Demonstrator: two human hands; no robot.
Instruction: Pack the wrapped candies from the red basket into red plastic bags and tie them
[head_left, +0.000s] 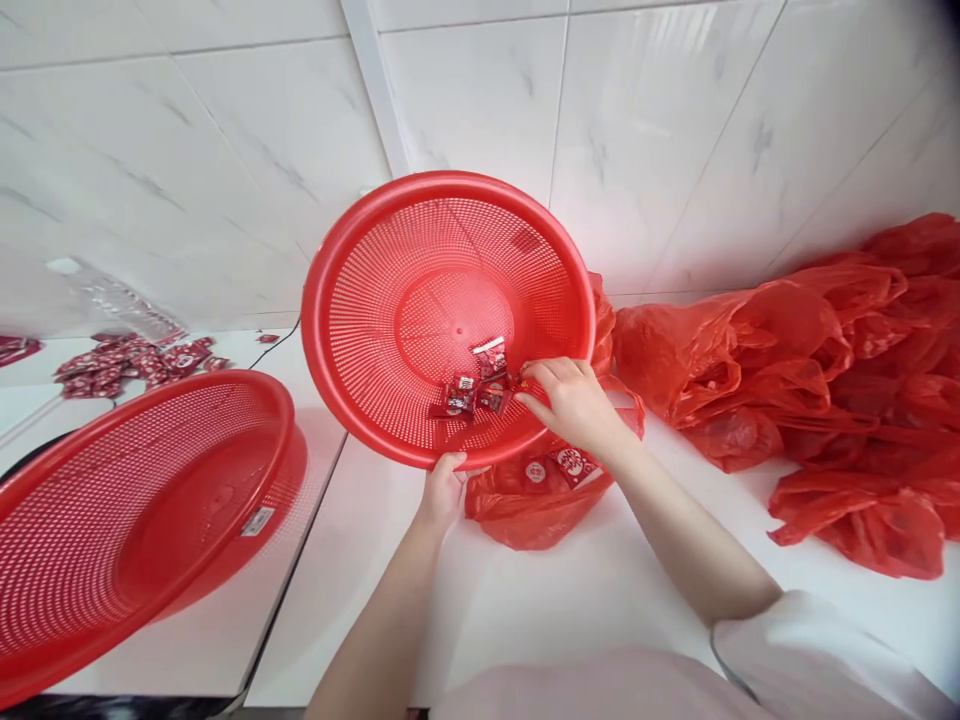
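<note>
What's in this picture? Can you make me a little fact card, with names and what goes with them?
Left hand: holds the near rim of the tilted basket
Right hand: over the basket's right side, fingertips by the small packets; whether it grips one is unclear
Tilted basket: red, mesh, small packets inside
Below it: open red bag with packets showing
Right side: pile of red plastic bags
Left side: second red basket, packet heap, clear bottle
</note>
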